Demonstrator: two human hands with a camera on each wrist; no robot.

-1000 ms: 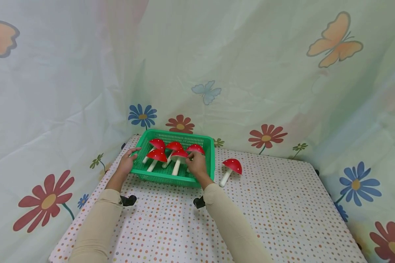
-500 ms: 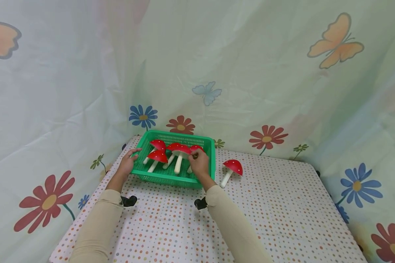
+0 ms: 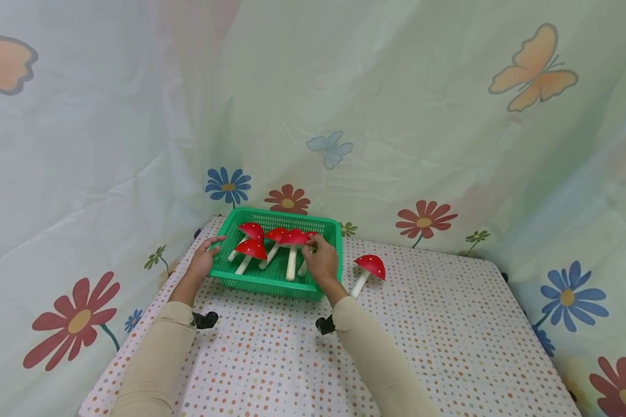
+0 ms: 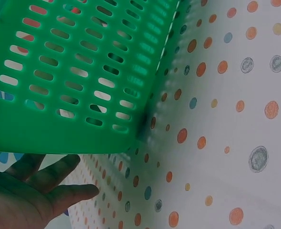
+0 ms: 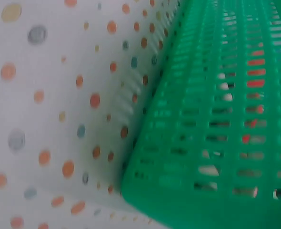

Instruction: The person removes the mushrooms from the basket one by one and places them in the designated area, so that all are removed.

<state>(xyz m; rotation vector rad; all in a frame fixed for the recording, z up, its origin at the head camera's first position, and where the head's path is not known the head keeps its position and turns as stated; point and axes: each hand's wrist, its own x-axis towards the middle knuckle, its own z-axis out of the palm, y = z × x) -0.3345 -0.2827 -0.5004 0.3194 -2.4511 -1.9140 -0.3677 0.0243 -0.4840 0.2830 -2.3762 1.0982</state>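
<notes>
A green plastic basket (image 3: 266,284) holds several red-capped toy mushrooms with white stems. My right hand (image 3: 322,260) reaches over the basket's right side and pinches the cap edge of one mushroom (image 3: 294,237), whose stem points toward me. Beside and partly behind it lie another mushroom (image 3: 276,234) and one mostly covered by the hand. My left hand (image 3: 202,262) is at the basket's left end, its fingers extended by the rim. In the left wrist view, the left fingers (image 4: 74,193) spread just below the basket wall (image 4: 59,136). The right wrist view shows only basket (image 5: 178,205) and tablecloth.
One more mushroom (image 3: 370,266) lies on the dotted tablecloth (image 3: 438,324), right of the basket. A curtain (image 3: 422,145) printed with flowers and butterflies hangs behind and at both sides of the table.
The right hand has shifted slightly right with the pinched mushroom, which now overlaps the rear right one. Its stem has swung to nearly straight. My left hand stays at the basket's end.
</notes>
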